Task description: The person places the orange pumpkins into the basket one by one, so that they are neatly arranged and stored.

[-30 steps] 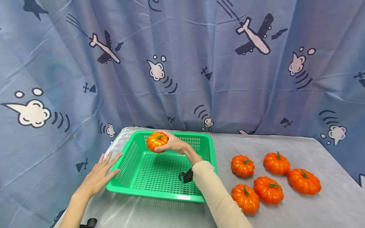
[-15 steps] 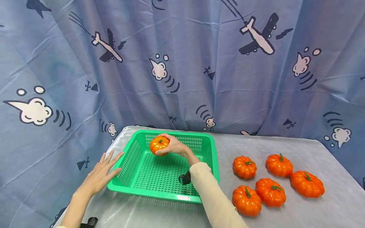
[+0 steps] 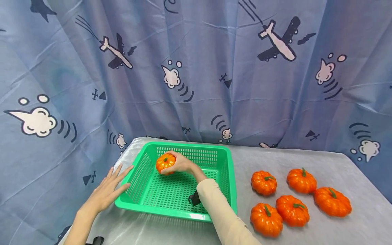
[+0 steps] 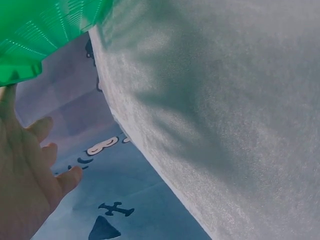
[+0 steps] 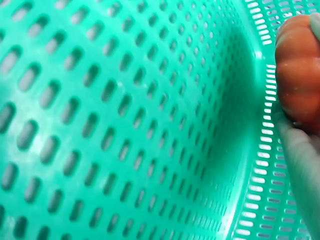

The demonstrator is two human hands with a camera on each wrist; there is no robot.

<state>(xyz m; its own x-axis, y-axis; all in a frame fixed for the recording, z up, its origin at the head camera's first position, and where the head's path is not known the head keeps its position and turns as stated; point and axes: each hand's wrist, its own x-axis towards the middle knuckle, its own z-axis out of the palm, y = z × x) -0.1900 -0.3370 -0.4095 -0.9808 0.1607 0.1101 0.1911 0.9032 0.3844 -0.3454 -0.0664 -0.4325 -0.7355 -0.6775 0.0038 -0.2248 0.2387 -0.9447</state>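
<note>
My right hand (image 3: 181,162) grips a small orange pumpkin (image 3: 164,163) with a short green stem, thumb in front and fingers behind. Both are inside the green plastic basket (image 3: 165,211), toward its back left corner. In the right wrist view the pumpkin (image 5: 298,70) shows at the right edge, over the slotted basket floor (image 5: 125,115); whether it touches the floor I cannot tell. My left hand (image 3: 105,190) has its fingers spread at the basket's left rim. The left wrist view shows a fingertip of the left hand (image 4: 25,165) meeting the underside of the basket rim (image 4: 20,72).
Several more orange pumpkins lie on the grey-white table right of the basket, among them a near pumpkin (image 3: 266,220) and a far right pumpkin (image 3: 332,202). A blue curtain (image 3: 196,85) with airplane prints hangs behind and left of the table (image 3: 245,156).
My right hand has lowered the pumpkin deeper into the basket, after a slight shift right and then back left. The left hand stays at the rim. The head view has shifted a little.
</note>
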